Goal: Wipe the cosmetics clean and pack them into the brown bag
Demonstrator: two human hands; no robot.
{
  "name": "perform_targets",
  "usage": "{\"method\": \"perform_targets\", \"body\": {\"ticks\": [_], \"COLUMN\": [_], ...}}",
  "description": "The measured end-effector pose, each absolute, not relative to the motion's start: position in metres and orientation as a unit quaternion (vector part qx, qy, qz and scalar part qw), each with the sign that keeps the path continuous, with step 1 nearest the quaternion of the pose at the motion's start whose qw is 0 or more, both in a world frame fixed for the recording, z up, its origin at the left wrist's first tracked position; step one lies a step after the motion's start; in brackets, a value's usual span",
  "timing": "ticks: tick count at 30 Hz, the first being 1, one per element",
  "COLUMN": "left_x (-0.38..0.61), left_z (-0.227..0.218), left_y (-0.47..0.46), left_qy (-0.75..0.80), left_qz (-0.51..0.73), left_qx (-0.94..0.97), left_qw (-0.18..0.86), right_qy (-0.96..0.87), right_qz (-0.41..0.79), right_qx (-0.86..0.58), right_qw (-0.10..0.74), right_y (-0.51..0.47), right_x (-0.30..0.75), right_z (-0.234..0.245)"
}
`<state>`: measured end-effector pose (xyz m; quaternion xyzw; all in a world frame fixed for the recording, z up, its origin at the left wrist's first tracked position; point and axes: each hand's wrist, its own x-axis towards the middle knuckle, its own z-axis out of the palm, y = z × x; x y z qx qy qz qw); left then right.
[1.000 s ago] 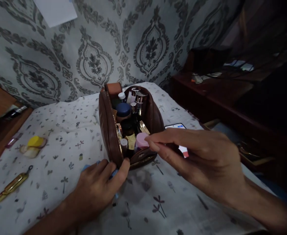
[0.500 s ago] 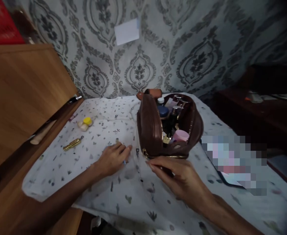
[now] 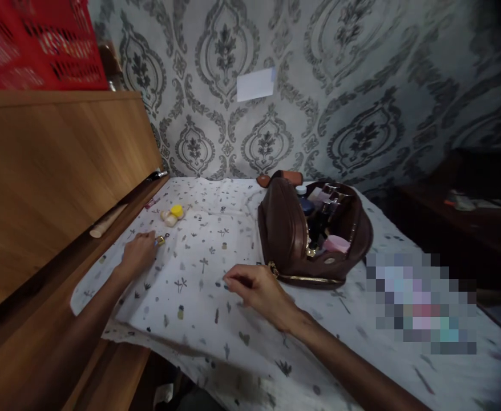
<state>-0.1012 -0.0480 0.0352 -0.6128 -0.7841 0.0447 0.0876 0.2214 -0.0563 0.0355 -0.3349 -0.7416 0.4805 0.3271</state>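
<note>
Leftward, my left hand has moved to the gold tube on the cloth, though I can't tell whether its fingers grip it. My right hand, fingertips pressed together, is near the open brown bag

Wall: grey-white, dark leafy pattern
Paper: white, flat against the wall
Basket: red, slatted, atop the wooden cabinet
Rod: pale, lying along the cabinet's lower edge
Cloth: white, small plant prints
Right-hand furniture: dark, details unclear
</note>
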Motion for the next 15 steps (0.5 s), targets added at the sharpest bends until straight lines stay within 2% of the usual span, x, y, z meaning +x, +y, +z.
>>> {"method": "perform_targets", "body": {"ticks": [4, 11, 15], "left_x": [-0.104, -0.074, -0.047], "left_z": [0.032, 0.041, 0.042], "left_y": [-0.058, -0.049, -0.035], "left_qy": [-0.77, -0.744, -0.713], "left_qz": [0.044, 0.059, 0.006], "left_qx": [-0.636, -0.666, -0.701], "left_qw": [0.041, 0.006, -0.022], "right_qy": [-0.671, -0.616, -0.608], "right_qz": [0.577, 0.594, 0.593], "right_qx": [-0.336, -0.375, -0.379], "right_qw": [0.321, 0.357, 0.366], "right_y": [-0.047, -0.04, -0.038], "right_x": [0.197, 0.183, 0.187], "right_z": [0.013, -0.019, -0.02]}}
